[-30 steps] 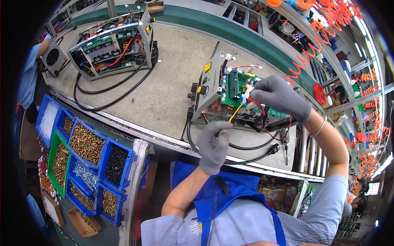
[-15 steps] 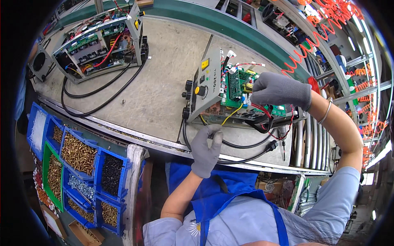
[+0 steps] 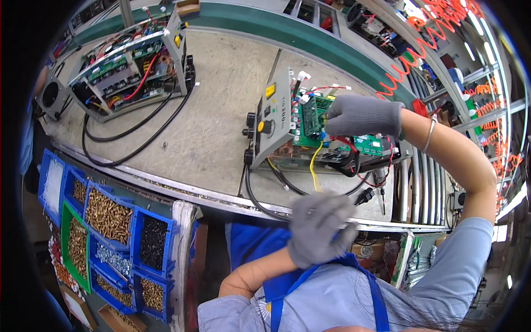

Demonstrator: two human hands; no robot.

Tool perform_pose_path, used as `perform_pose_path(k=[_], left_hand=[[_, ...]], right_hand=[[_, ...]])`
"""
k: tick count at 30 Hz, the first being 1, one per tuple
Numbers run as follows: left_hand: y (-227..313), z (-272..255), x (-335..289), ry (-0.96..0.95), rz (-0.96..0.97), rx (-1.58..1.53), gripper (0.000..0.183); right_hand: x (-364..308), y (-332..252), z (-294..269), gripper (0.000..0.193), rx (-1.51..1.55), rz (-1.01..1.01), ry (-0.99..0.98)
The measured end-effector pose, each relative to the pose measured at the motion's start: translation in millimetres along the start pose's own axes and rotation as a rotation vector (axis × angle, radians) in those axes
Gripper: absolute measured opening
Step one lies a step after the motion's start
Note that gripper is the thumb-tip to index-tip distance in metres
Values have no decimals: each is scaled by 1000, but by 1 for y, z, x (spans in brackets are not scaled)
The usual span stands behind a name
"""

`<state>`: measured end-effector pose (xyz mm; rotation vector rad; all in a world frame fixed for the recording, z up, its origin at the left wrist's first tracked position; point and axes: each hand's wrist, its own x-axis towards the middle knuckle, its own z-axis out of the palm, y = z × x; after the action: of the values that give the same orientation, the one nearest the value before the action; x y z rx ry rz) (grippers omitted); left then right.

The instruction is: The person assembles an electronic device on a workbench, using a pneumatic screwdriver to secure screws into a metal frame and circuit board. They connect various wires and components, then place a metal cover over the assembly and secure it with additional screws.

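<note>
A grey-panelled machine [image 3: 276,119] with knobs on its front stands open on the bench, its green circuit board [image 3: 316,119] exposed. Over that board, my gloved right hand [image 3: 362,116] is closed, and whatever its fingers pinch is hidden. A yellow wire [image 3: 314,166] runs down from the board toward my gloved left hand [image 3: 322,227]. This hand is blurred by motion at the bench's front edge, so its grip is unclear. Red wires [image 3: 349,145] loop below my right hand. A black cable [image 3: 251,188] curves in front of the machine, and a black plug [image 3: 365,196] lies beside my left hand.
Another open machine [image 3: 127,72] with a coiled black cable stands at the far left. Blue bins [image 3: 152,238] of screws and small parts sit at the lower left, with a green bin [image 3: 74,243] among them. Metal rollers [image 3: 423,188] and red coiled hoses [image 3: 395,83] are at right.
My left hand has moved right and nearer to me, away from the looped yellow wire, which now hangs straighter. My right hand stays closed over the board.
</note>
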<state>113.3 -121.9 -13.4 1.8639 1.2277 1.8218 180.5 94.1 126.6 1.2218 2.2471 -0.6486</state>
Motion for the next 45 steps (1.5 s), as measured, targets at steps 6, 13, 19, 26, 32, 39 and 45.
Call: perform_pose_path(k=[6,13,19,26,32,39,45], left_hand=[[-25,52,25,129,-511,-350,51],[-43,69,51,90,-649,-758,26],[-52,70,43,82,-676,-836,26],[-57,70,36,141,-697,-895,30],[-64,68,39,168,-844,-866,24],[-69,32,71,-12,-933,-911,24],[-75,39,69,168,-905,-1101,18]], right_hand=[[5,-14,-3,41,-93,1,-33],[-4,-22,4,43,-136,134,42],[5,3,4,46,-41,-27,-43],[-8,26,3,46,518,255,-190],[-8,14,1,45,581,313,-145],[1,0,3,45,647,416,-135],[13,1,-3,39,648,444,-201]])
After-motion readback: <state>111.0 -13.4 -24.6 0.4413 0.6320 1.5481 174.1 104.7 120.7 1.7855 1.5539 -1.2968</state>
